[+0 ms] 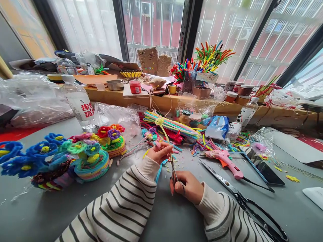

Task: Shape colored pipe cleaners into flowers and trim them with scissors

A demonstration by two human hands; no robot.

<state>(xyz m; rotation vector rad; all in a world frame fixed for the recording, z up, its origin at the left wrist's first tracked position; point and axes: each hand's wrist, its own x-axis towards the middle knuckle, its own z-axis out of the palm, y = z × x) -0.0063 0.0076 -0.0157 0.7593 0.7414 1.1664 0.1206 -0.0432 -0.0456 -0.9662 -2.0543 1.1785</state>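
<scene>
Between its fingers, my left hand (159,153) pinches a yellow pipe cleaner (166,134), whose upper end is bent into a small flower shape. My right hand (186,185) is closed around the handles of small scissors (173,168). Their blades point up, and the tips are at the lower part of the pipe cleaner, just below my left fingers. Whether the blades touch it I cannot tell. Behind my hands lies a bundle of pastel pipe cleaners (176,127). Small fluffy clippings are scattered around on the grey table (161,222).
Pipe-cleaner flower pots (92,164) stand at left beside a water bottle (78,101). A pink glue gun (227,161), large black-handled scissors (237,193) and a dark phone-like slab (264,169) lie at right. Jars and colourful pipe cleaners (212,58) crowd the wooden sill (113,97).
</scene>
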